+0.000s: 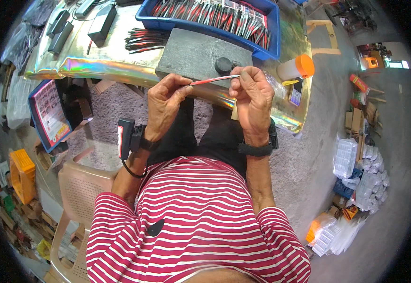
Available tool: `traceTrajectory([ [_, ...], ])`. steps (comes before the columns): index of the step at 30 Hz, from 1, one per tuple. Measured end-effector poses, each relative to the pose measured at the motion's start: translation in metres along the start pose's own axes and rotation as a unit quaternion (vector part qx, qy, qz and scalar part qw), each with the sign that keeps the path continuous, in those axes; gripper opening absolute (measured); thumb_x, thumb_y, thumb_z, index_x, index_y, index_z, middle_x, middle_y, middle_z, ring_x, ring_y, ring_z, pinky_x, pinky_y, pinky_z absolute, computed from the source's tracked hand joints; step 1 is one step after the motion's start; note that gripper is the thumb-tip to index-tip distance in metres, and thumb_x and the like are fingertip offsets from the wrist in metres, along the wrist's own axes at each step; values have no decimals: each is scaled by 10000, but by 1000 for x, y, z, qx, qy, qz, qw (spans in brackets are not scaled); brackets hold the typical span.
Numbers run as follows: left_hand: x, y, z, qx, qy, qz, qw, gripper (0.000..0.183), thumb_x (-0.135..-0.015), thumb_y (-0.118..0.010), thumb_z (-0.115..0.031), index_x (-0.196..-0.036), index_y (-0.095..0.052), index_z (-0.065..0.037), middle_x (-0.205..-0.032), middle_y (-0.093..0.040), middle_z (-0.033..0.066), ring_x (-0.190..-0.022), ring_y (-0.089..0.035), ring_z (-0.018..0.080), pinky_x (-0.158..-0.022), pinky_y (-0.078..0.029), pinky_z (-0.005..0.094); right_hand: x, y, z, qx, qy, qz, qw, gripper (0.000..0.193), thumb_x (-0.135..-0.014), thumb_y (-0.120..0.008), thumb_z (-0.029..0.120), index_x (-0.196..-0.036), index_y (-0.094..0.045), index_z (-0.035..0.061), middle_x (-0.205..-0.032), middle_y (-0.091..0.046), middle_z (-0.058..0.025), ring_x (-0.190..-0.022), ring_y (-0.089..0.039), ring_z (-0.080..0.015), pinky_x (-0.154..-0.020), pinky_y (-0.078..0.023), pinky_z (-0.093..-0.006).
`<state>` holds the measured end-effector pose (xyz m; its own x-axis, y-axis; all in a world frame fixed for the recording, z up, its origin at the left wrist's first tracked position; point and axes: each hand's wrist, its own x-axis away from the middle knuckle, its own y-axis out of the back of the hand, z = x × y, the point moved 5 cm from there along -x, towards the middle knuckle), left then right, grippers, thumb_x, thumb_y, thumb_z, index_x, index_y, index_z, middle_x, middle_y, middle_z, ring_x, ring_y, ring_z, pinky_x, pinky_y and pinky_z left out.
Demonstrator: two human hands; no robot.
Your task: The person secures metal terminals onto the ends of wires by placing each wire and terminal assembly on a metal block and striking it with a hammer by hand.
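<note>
A slim, pointed red-and-silver tool point(210, 81) is stretched level between my two hands, above the table's near edge. My left hand point(167, 101) pinches its red end between thumb and fingertips. At the silver end, the thumb and fingers of my right hand point(254, 96) are closed on it. Just beyond the tool lies a grey stone block point(191, 54) with a round black knob-like piece point(223, 65) on its near right part. Several black-and-red slim pieces point(144, 40) lie bundled left of the block.
Behind the block, a blue tray point(274, 28) holds rows of similar slim pieces. A jar with an orange lid point(304, 66) and a phone point(296, 92) are at the right. Black boxes point(102, 24) sit far left. A plastic chair point(80, 188) stands left of me.
</note>
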<state>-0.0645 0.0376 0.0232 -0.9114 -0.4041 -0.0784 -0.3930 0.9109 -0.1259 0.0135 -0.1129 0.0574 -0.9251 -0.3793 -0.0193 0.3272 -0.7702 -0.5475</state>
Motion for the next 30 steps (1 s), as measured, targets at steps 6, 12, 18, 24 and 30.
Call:
traceTrajectory([
  [6,3,-1,-5,-30,-25,-12,999,50,-745,-567,19,-794,-573,15,-700,-564,-3,-678,-502,40,-615,-410,176,2,4,-1,21,12,-12,1000,88,-809,-532,91,-844,-511,14,-779,-560,-53,-614,-532,-70,-523,-451,-181],
  [12,-2,3,-12,-39,-87,-37,995,51,-745,-563,27,-792,-567,8,-722,-570,-1,-685,-516,46,-623,-418,179,2,17,-9,105,21,-43,993,93,-795,-556,104,-799,-522,17,-714,-563,-34,-588,-533,-71,-498,-436,-172],
  [18,-15,-6,-7,168,8,-12,986,186,-808,-529,-89,-973,-500,-10,-784,-552,44,-710,-529,100,-658,-438,223,9,16,-31,123,10,-61,991,90,-799,-544,93,-789,-512,9,-669,-539,-27,-539,-489,-63,-458,-392,-167],
  [24,-9,-37,5,151,40,20,988,189,-809,-544,-132,-958,-525,-16,-796,-567,34,-725,-537,87,-650,-445,218,11,10,-36,125,36,-79,988,94,-800,-536,85,-793,-501,-2,-631,-509,-17,-510,-452,-58,-436,-357,-172],
  [30,-17,-43,9,116,30,28,992,170,-805,-545,-125,-921,-544,-1,-765,-581,46,-672,-549,93,-607,-450,217,11,13,-40,90,13,-99,991,111,-795,-546,99,-795,-504,-4,-625,-507,-16,-501,-447,-59,-430,-341,-168],
])
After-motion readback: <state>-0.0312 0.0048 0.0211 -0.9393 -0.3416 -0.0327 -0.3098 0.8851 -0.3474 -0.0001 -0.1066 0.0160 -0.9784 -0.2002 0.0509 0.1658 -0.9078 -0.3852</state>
